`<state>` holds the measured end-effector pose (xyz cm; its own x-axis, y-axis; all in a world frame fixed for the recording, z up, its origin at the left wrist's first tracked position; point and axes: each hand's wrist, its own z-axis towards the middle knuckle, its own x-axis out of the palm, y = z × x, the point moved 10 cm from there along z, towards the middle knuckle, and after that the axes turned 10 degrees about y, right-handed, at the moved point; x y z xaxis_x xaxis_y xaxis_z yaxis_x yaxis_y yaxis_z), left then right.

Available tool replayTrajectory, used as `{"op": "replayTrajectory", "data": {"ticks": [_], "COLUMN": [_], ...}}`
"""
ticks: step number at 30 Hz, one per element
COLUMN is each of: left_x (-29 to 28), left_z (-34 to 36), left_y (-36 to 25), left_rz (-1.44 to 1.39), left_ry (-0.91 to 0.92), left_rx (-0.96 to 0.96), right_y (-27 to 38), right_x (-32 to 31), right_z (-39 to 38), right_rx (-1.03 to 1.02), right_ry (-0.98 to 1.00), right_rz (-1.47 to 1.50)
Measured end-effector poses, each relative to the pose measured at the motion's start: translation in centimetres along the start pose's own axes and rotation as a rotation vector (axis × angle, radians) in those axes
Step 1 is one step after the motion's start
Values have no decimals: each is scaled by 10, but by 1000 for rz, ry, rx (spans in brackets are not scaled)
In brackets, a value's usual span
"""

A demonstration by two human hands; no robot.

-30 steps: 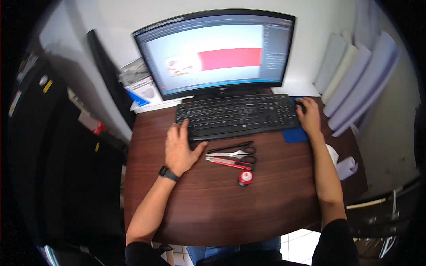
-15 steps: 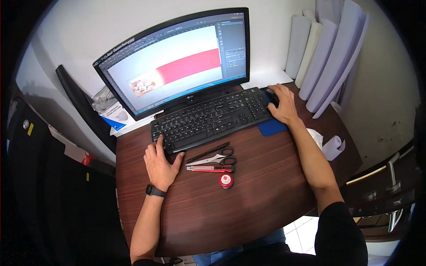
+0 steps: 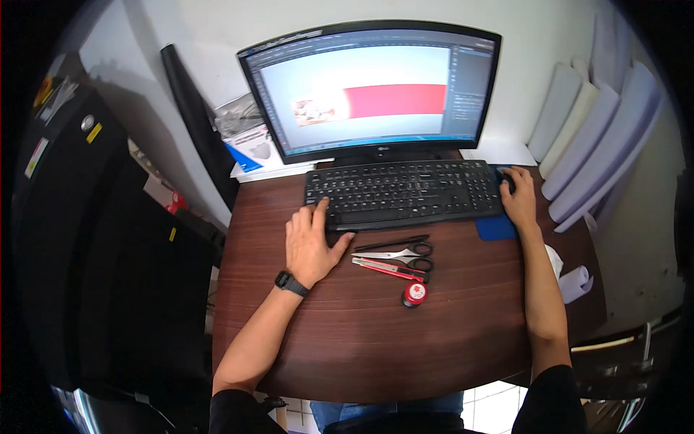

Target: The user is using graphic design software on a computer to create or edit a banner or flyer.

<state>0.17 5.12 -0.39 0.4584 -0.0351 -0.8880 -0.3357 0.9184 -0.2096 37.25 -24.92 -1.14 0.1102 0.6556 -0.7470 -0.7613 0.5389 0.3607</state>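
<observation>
1. Dark brown, wood-grained: one desk (image 3: 405, 340), with everything listed below on or beside it.
2. One black-framed monitor (image 3: 383, 65) at the back, showing one pink-red band.
3. At least four big paper rolls (image 3: 570, 137) leaning at the right; the overlap hides the exact number.
4. One black keyboard (image 3: 405, 195), just in front of the monitor.
5. Two hands. The left hand (image 3: 309, 246) is spread, thumb well out, grasping nothing, index fingertip at the keyboard's left end. The right hand (image 3: 519, 199) curves around one black mouse (image 3: 509, 180), partly hiding it, at the keyboard's right end.
6. One blue mouse pad (image 3: 496, 229), partly covered by that hand.
7. One pair of scissors (image 3: 383, 254), one red cutter (image 3: 390, 269) and one slim black stick (image 3: 390, 244), grouped below the keyboard.
8. One dark watch (image 3: 291, 283), left wrist.
9. One small red-topped pot (image 3: 415, 293), near the cutter.
</observation>
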Motion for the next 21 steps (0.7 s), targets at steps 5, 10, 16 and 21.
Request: {"op": "replayTrajectory", "data": {"ticks": [5,10,16,21], "left_x": [0,2,3,3], "left_z": [-1,-1,-1,-1], "left_y": [3,3,3,3], "left_rz": [-20,-36,-22,-5], "left_ry": [12,53,34,25], "left_rx": [-22,-29,-34,-27], "right_y": [-6,-8,-4,-4], "right_x": [5,7,5,5], "right_z": [0,0,1,3], "right_rx": [44,38,37,33], "right_ry": [60,67,62,76], "right_rz": [-40,-46,-50,-44]}}
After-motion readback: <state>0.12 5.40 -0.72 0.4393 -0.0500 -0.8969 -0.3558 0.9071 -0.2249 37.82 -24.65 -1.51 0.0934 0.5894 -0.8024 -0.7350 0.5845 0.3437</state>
